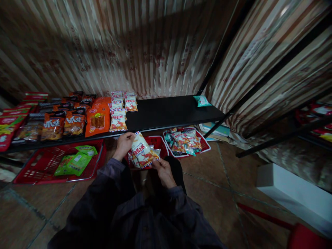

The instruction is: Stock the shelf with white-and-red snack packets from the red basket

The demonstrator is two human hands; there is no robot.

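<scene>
A white snack bag (142, 150) with red lettering is held between my two hands, above a red basket (157, 141) that holds more such bags. My left hand (123, 145) pinches its upper left corner. At the lower right edge of the bag, the fingers of my right hand (164, 172) are closed on it. Just beyond my hands, similar white bags (118, 120) stand in two short rows on a black shelf (158, 112).
Orange bags (98, 119), black-and-orange bags (74, 121) and red-green bags (9, 126) fill the shelf's left part; a teal bag (202, 101) lies far right. Below are a basket with green bags (75, 162) and another with mixed bags (185, 141). Dark poles (269, 74) slant at right.
</scene>
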